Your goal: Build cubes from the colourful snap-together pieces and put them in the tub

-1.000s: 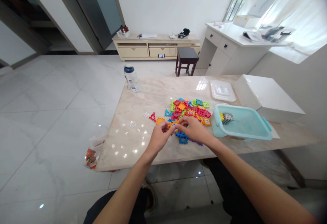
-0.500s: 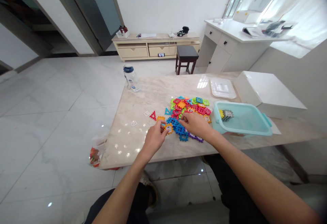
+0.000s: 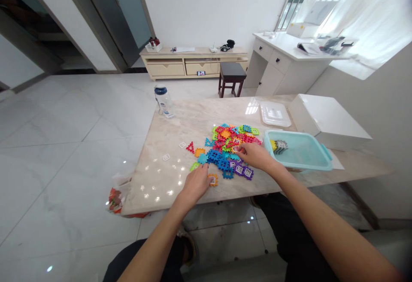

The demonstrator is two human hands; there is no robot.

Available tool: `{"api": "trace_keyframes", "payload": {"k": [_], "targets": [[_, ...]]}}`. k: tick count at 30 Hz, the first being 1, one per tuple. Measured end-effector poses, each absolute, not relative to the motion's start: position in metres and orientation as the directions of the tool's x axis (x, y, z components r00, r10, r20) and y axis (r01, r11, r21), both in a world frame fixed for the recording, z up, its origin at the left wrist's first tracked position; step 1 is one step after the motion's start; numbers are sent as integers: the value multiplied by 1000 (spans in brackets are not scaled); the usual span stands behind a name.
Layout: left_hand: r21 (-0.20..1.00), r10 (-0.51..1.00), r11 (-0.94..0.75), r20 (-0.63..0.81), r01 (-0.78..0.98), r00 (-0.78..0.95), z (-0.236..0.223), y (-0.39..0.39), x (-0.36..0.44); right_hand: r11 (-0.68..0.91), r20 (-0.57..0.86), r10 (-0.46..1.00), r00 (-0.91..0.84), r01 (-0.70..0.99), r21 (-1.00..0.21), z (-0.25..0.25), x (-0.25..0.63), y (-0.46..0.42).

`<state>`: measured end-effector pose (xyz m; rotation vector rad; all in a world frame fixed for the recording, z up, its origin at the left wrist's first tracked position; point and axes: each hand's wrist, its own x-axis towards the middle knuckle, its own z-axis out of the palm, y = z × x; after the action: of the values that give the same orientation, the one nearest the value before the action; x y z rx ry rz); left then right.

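My left hand point(image 3: 196, 182) is near the front of the table, fingers closed, its thumb on an orange notched tile point(image 3: 213, 180) with a white window insert. Just beyond its fingertips are a light-blue tile point(image 3: 202, 159), a green one point(image 3: 194, 166) and an orange one point(image 3: 200, 152). My right hand point(image 3: 255, 155) reaches over the pile with its fingertips pinched at another orange window tile point(image 3: 235, 149). Beneath and beside it are blue tiles point(image 3: 222, 162), purple window tiles point(image 3: 243, 171) and red tiles point(image 3: 219, 145), loosely heaped.
A teal bin point(image 3: 298, 162) with grey and yellow pieces point(image 3: 279, 146) stands at right. Behind it are a clear lid point(image 3: 275, 114) and a white box point(image 3: 328, 116). A water bottle point(image 3: 164, 102) stands at the far left corner. Loose white window inserts point(image 3: 166, 157) and a red triangle point(image 3: 190, 147) lie left.
My left hand has come nearer the table's front edge with the orange window tile. My right hand has shifted from the blue tiles to an orange window tile farther right.
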<state>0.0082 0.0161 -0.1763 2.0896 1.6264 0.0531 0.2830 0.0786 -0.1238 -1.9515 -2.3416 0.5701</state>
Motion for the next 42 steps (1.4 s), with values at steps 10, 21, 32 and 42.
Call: {"api": "trace_keyframes", "payload": {"k": [10, 21, 32, 42], "targets": [[284, 941, -157, -247, 946, 230, -148, 27, 7, 7, -220, 975, -42, 988, -155, -137, 296, 101], [293, 957, -64, -252, 954, 142, -133, 31, -6, 188, -220, 955, -199, 980, -70, -173, 291, 111], [357, 901, -227, -275, 906, 335, -155, 17, -5, 117, -171, 978, -117, 993, -11, -188, 285, 113], [214, 822, -434, -303, 875, 482, -183, 15, 7, -30, -194, 981, 21, 999, -43, -121, 280, 90]]}}
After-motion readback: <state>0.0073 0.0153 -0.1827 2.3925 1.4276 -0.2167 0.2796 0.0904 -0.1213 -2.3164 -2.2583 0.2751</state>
